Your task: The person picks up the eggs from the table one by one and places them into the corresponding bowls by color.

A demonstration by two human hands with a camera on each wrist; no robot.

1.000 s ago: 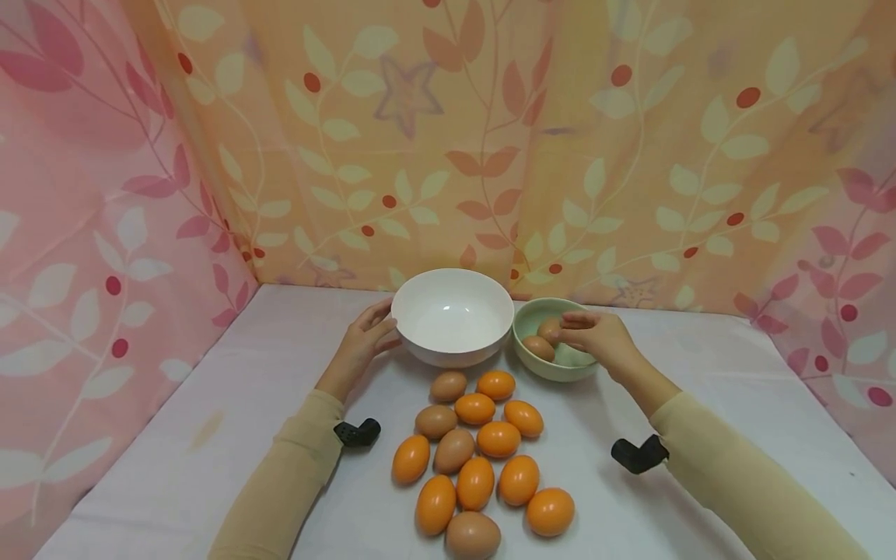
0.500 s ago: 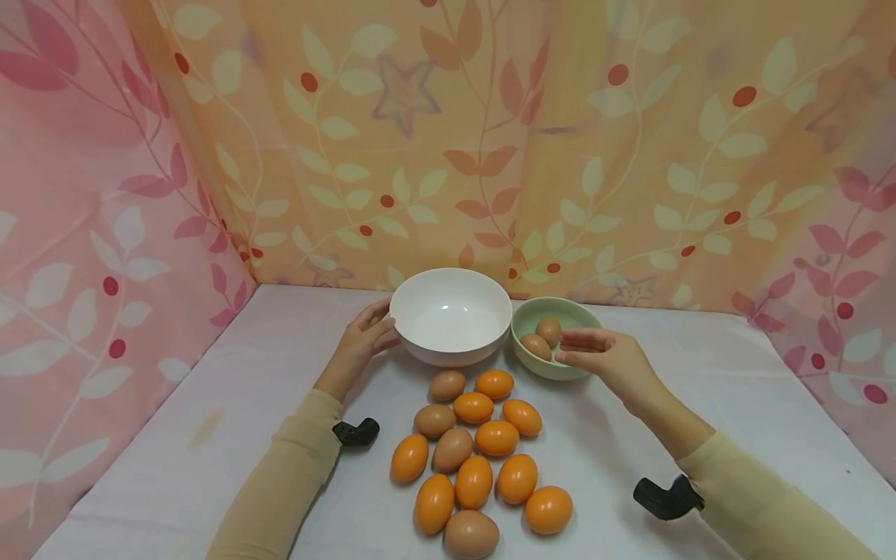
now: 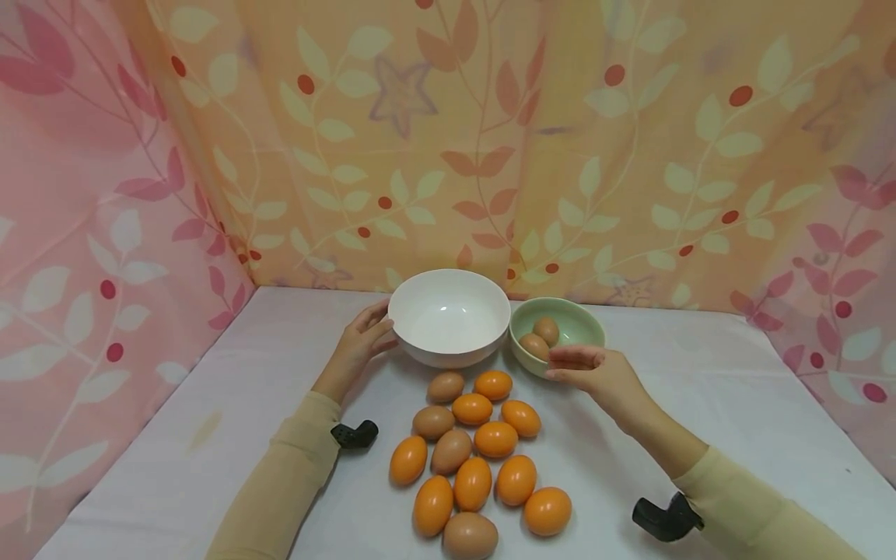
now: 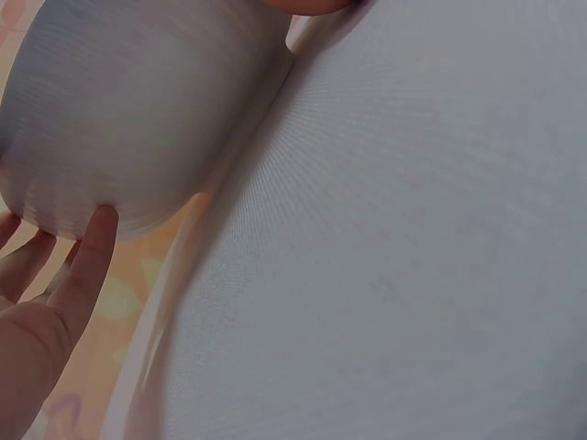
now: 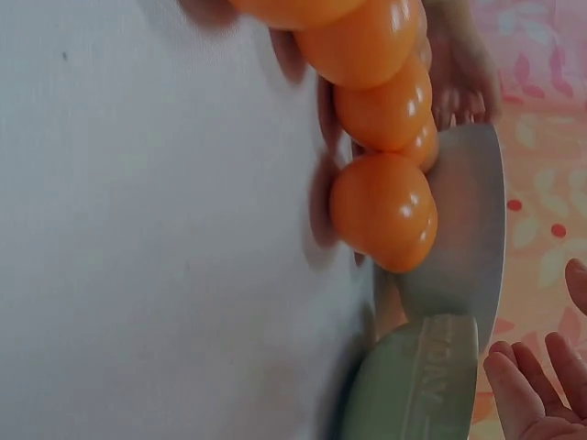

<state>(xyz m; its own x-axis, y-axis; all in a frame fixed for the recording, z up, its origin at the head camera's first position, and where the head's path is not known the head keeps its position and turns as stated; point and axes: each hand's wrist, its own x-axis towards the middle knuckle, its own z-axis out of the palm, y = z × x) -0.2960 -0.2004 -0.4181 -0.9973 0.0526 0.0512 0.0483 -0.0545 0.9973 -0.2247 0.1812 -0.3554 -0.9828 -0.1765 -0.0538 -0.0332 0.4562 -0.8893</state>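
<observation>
My left hand [image 3: 358, 342] rests its fingers against the left side of the white bowl [image 3: 449, 359]; in the left wrist view one fingertip [image 4: 105, 215] lies on the outer wall. This bowl holds nothing. Beside it on the right stands a smaller green bowl [image 3: 582, 325] with two brown eggs [image 3: 535, 347] inside. My right hand [image 3: 607, 383] hovers at the near right rim of the green bowl, fingers extended and nothing in them. From the right wrist, the fingers [image 5: 509, 385] show just above the green rim.
In front of the bowls, orange eggs [image 3: 495, 439] and brown eggs [image 3: 472, 535] lie loosely grouped on the white cloth [image 3: 210, 373]. A patterned curtain [image 3: 462, 155] hangs right behind the bowls, with pink cloth [image 3: 105, 233] along the left side.
My right hand has drawn back from inside the green bowl toward its near right rim, holding nothing. The left hand, bowls and eggs have stayed in place.
</observation>
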